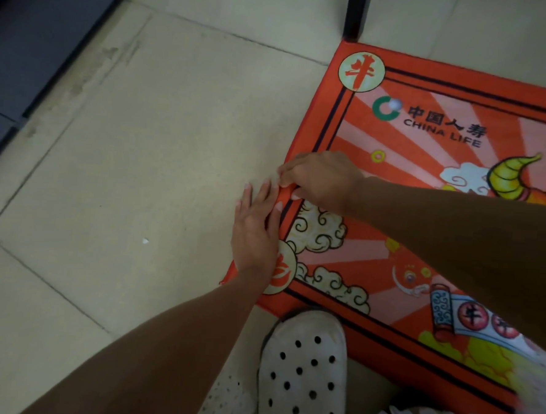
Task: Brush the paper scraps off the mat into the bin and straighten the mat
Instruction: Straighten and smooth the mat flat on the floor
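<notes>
The mat (426, 190), red with a printed ox design, lies on the tiled floor (140, 166) with its left edge just beside both hands. The left hand (255, 234) lies flat, fingers straight, pressing that edge near the corner. The right hand (321, 181) pinches the border just above it. A white scrap (145, 240) lies on the tiles, well apart from the mat. To straighten well, I would keep the flat hand anchoring while the pinching hand pulls the border taut along the tile seam. The bin is not visible.
</notes>
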Demonstrator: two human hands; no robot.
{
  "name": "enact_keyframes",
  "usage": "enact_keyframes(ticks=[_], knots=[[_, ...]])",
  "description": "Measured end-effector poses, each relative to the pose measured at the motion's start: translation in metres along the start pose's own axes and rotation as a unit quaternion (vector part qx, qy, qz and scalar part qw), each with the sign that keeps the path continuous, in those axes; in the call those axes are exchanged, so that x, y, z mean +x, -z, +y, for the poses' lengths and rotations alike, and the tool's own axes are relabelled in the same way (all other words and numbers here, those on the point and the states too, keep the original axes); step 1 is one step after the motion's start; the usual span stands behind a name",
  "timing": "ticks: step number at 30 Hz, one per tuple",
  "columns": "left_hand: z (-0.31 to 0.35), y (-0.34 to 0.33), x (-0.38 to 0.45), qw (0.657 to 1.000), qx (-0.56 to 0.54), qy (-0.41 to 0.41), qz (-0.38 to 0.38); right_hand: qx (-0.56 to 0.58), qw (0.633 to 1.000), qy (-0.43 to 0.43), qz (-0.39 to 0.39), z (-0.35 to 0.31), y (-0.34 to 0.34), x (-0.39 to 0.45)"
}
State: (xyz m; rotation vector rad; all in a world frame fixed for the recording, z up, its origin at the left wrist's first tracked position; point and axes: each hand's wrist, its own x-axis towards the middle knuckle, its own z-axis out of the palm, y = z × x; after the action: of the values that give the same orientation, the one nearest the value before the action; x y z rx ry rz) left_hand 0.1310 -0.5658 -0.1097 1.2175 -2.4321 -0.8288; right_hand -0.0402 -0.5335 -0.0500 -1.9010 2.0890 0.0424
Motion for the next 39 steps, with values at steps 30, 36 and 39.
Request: enact_keyframes(ticks=[30,36,39], knots=[[-0.001,-0.002,-0.004,0.966,0.228,-0.091,-0.084,0.031,0.991,-0.096,-0.09,-0.007,-0.018,-0.014],[-0.007,0.0,-0.004,0.965,0.213,-0.121,-0.096,0.042,0.991,-0.09,-0.086,-0.004,-0.026,-0.016],[-0.009,0.002,-0.006,0.959,0.224,-0.14,-0.1,0.039,0.991,-0.087,-0.089,-0.003,-0.026,-0.016]])
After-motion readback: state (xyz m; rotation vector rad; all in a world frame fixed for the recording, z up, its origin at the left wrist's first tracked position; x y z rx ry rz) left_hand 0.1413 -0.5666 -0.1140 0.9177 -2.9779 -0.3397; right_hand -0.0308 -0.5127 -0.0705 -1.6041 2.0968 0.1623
